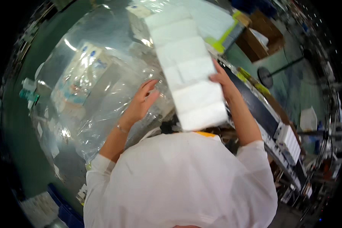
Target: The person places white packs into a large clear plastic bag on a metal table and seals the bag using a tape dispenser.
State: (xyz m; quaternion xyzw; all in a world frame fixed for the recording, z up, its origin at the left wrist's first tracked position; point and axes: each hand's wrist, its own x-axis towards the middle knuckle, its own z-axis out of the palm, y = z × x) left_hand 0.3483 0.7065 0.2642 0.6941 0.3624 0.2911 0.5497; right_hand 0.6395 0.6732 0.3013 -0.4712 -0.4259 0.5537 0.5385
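Note:
A long row of white tissue packs (186, 64) runs from my chest up toward the top of the view. My right hand (223, 80) presses against its right side, fingers flat on the packs. My left hand (142, 102) is to the left of the row, fingers apart, resting on a large clear plastic bag (102, 87) that spreads over the table. I cannot tell whether the left hand touches the packs. A printed blue and white package (78, 78) lies under the plastic.
A dark conveyor (262, 110) with a white machine edge runs along my right. Cardboard boxes (260, 40) stand at the top right on the green floor. A black round stand base (266, 76) sits beyond the conveyor. Blue crates (64, 209) are at the lower left.

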